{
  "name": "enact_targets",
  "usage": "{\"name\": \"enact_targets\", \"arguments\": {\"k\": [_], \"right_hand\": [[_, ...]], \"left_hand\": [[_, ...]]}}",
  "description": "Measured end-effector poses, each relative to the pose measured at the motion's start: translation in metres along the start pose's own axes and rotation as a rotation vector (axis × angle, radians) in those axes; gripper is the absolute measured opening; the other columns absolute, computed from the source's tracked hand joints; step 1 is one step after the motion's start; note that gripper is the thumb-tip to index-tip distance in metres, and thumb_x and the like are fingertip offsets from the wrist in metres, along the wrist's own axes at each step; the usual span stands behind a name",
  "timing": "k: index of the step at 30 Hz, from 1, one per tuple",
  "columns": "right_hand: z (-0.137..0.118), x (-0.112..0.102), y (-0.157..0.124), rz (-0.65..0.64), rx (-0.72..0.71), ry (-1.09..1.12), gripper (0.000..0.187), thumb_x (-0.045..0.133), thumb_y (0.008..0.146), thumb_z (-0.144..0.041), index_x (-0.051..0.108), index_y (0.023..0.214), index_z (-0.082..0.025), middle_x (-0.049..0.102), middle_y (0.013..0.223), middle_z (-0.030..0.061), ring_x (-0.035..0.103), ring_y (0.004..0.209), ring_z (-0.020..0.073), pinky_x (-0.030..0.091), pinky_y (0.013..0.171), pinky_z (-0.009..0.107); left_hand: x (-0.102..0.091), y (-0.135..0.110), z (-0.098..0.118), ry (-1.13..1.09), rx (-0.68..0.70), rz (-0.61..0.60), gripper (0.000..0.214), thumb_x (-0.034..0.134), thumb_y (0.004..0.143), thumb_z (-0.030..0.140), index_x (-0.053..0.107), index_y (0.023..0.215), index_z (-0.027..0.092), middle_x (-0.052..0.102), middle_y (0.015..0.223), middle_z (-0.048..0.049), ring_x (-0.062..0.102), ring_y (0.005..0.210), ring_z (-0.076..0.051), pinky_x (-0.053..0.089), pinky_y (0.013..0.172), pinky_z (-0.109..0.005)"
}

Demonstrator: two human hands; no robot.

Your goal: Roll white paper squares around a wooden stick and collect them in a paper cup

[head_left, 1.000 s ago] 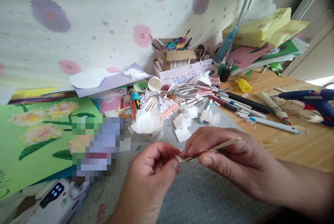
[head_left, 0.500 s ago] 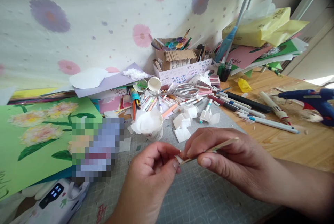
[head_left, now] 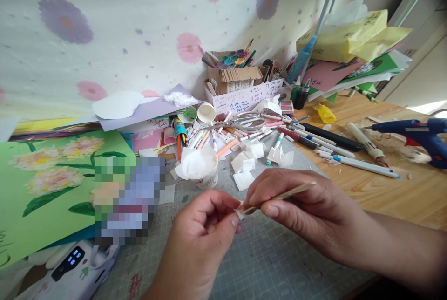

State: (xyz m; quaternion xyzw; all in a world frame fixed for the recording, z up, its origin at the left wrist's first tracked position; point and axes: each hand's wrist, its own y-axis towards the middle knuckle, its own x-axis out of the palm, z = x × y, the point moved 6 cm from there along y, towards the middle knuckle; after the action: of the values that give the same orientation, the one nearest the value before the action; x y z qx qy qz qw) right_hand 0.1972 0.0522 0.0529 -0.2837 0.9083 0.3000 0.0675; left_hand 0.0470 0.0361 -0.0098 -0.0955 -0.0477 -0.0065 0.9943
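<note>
My left hand (head_left: pixel 206 235) pinches a small piece of white tissue paper (head_left: pixel 240 214) between thumb and forefinger, above the grey cutting mat (head_left: pixel 265 262). From the right, my right hand (head_left: pixel 310 216) grips a thin flat wooden stick (head_left: pixel 296 191) between its thumb and fingers. The stick's left end presses against the tissue at my left fingertips, and its other end points up to the right. Just beyond the hands stands a white paper cup (head_left: pixel 207 181) heaped with white tissue (head_left: pixel 197 162). Crumpled tissue pieces (head_left: pixel 243 169) lie to its right.
At the left are a green flower picture (head_left: pixel 52 207) and a white device with a lit display (head_left: pixel 74 257). Markers, pencils and scissors (head_left: pixel 249 123) crowd the back. A blue glue gun (head_left: pixel 415 127) lies on the right, near a long marker (head_left: pixel 363 166).
The stick's left end has shifted slightly at my left fingertips, and the tissue there looks more folded around it. Both hands otherwise stay in nearly the same place.
</note>
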Motion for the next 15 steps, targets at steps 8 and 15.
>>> {"name": "enact_targets", "arguments": {"k": [8,15], "right_hand": [[0.0032,0.0002,-0.0002,0.019,0.03,0.012,0.011,0.054,0.091,-0.006,0.064,0.094,-0.004,0.068,0.085,0.012,0.068,0.083,0.016,0.054,0.075,0.027],[0.0005,0.0029,0.0,-0.003,-0.019,-0.02,0.01,0.054,0.09,-0.004,0.063,0.095,-0.006,0.068,0.085,0.0115,0.067,0.082,0.0167,0.055,0.074,0.028]], "left_hand": [[0.0025,-0.0014,-0.0007,-0.071,-0.001,-0.055,0.003,0.068,0.075,0.018,0.069,0.078,0.019,0.065,0.068,0.0013,0.056,0.068,-0.013,0.042,0.064,-0.023],[0.0013,0.0005,-0.0038,-0.124,-0.015,-0.019,0.003,0.071,0.073,0.018,0.068,0.073,0.019,0.061,0.063,0.0035,0.053,0.063,-0.011,0.04,0.059,-0.02]]}}
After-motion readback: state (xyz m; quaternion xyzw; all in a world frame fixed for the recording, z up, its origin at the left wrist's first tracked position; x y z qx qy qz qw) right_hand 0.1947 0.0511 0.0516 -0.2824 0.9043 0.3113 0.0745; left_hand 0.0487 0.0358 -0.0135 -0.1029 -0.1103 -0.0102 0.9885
